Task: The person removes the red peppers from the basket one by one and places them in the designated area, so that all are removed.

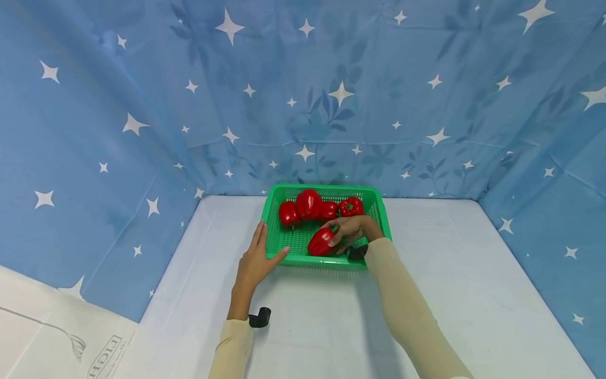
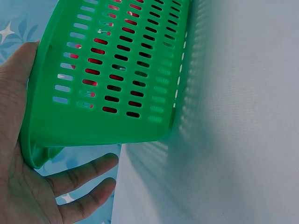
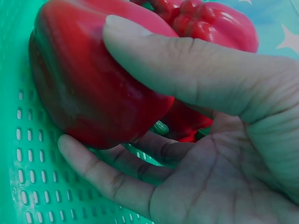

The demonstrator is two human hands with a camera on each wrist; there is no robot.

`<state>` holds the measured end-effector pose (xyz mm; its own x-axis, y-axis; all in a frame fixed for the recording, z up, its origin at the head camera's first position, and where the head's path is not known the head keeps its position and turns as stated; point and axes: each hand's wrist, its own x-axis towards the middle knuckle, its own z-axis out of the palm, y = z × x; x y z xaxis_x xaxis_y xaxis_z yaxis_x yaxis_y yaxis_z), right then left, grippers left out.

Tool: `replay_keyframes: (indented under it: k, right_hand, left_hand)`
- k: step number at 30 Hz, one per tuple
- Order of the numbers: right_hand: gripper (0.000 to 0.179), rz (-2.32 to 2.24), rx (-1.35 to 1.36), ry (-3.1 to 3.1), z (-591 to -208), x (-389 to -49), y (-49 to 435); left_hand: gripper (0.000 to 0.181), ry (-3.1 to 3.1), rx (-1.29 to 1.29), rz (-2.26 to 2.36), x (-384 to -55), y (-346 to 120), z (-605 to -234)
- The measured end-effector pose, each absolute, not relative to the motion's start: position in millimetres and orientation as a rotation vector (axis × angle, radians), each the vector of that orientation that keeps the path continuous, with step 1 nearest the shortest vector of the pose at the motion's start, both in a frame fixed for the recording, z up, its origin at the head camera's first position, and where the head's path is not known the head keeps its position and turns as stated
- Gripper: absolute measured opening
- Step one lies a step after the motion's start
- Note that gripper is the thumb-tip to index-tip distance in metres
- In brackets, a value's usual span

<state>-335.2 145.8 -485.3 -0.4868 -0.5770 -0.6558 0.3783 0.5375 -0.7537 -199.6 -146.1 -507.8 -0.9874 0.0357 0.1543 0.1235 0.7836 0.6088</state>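
A green plastic basket (image 1: pixel 303 260) with slotted walls stands on the white table and contains several glossy red bell peppers (image 1: pixel 309 205). Inside it, near the front wall, my right hand (image 1: pixel 349 229) holds one red bell pepper (image 1: pixel 319 242). The right wrist view shows the thumb across this pepper (image 3: pixel 88 70) and the fingers under its lower side. At the basket's front left corner rests my left hand (image 1: pixel 255 263), fingers extended. In the left wrist view its thumb lies along the rim, and two fingers (image 2: pixel 86 175) spread beside the end wall.
The other peppers sit along the basket's back side. Blue star-patterned cloth (image 1: pixel 303 121) hangs behind the table (image 1: pixel 435 273) and on both sides. A black wrist camera (image 1: pixel 260 318) is strapped at the left cuff. Printed white material (image 1: pixel 57 337) lies at lower left.
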Motion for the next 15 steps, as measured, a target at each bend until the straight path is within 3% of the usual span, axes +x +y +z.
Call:
replay_keyframes:
  k: [15]
  right_hand:
    - [0.07,-1.221,-0.15,1.729,-478.0,-334.6,155.0]
  left_hand:
    - [0.098,-2.84,-0.129,-0.994,-199.1,-145.0,-508.2]
